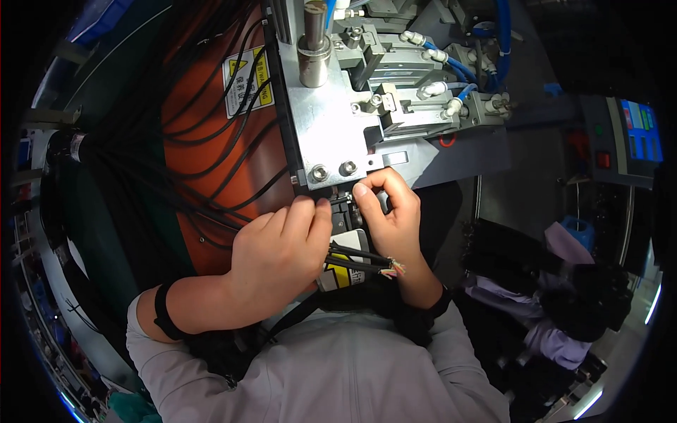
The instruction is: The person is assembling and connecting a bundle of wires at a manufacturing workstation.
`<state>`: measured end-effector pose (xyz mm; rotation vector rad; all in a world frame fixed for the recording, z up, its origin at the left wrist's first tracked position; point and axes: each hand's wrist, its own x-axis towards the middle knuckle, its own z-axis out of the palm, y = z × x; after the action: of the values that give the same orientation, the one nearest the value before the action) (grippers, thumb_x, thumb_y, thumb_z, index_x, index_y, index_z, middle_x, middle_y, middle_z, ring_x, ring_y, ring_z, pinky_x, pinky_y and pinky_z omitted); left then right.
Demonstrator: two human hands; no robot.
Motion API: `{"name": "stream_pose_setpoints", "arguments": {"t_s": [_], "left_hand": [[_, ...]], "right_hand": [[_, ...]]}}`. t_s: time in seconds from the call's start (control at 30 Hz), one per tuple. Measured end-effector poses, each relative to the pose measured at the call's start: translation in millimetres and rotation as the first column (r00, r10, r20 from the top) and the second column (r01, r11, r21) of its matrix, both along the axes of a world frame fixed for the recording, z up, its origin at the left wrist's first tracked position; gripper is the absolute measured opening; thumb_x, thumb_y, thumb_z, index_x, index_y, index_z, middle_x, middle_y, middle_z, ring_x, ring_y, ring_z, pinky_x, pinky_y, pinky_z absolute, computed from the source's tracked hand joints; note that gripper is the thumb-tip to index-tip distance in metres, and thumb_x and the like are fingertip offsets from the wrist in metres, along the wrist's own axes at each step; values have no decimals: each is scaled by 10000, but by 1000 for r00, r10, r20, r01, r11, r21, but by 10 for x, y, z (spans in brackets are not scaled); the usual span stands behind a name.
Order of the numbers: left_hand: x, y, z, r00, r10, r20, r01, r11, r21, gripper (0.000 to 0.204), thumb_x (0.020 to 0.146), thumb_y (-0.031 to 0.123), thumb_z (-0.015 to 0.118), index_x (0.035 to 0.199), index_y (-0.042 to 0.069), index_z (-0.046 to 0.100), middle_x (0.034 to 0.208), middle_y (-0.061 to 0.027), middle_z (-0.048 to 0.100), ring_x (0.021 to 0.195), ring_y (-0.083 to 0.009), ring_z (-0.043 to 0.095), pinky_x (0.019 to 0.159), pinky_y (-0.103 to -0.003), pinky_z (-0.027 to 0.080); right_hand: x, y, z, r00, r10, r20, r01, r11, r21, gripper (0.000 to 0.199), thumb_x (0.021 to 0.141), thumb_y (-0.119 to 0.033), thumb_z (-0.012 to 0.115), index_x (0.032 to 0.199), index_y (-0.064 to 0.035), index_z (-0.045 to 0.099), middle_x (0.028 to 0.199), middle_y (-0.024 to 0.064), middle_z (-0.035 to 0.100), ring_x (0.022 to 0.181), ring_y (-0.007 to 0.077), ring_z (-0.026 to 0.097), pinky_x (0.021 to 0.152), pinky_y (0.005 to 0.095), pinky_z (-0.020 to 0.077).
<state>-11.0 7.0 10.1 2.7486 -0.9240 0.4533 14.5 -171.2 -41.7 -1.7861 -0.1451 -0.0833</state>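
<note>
Bare metal plate [331, 134] of a machine fills the upper centre of the frame, with two bolts [333, 170] near its lower edge and a steel cylinder [314, 49] standing above. Both hands meet just under that lower edge, at centre frame. Left hand [278, 257] is curled, fingertips pressed to a small black fixture [343, 211] below the plate; what the palm holds, cannot tell. Right hand [391, 211] is pinched narrow, thumb and forefinger closed at the same fixture, the part between them too small to make out. Thin black cables [360, 255] run from under the left hand across toward the right wrist, stripped coloured ends [396, 268] showing just beside it. Yellow-and-black label [342, 273] sits beneath the cables. Black wire bundle [204, 141] crosses an orange panel [204, 84] at upper left. Blue hoses [462, 70] at upper right. Grey sleeves [338, 366] at lower centre.
</note>
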Motion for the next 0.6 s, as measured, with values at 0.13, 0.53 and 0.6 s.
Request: {"name": "stream_pose_setpoints", "arguments": {"t_s": [0.13, 0.53, 0.6], "left_hand": [[-34, 26, 40, 997, 56, -54, -51, 994, 98, 252, 736, 82, 631, 983, 29, 652, 758, -8, 495, 624, -102, 525, 499, -218, 382], [110, -42, 141, 983, -148, 110, 180, 903, -391, 205, 769, 69, 700, 962, 5, 670, 792, -80, 594, 590, -187, 567, 490, -281, 432], [95, -20, 64, 967, -239, -89, 158, 834, -529, 183, 759, 63, 710, 931, 8, 676, 765, -90, 597, 583, -198, 577, 478, -291, 431]], "right_hand": [[43, -214, 44, 985, 174, -10, -170, 974, 148, 110, 803, -41, 712, 858, 4, 628, 764, 53, 608, 711, 123, 558, 658, 233, 443], [-25, -283, 318, 939, 254, 233, -309, 919, 244, 211, 721, 22, 771, 902, 21, 662, 867, 123, 655, 765, 211, 626, 684, 288, 494], [-76, -154, 403, 956, 233, 180, -271, 934, 232, 186, 743, 40, 743, 913, 17, 672, 886, 117, 667, 769, 200, 641, 681, 275, 495]]}}
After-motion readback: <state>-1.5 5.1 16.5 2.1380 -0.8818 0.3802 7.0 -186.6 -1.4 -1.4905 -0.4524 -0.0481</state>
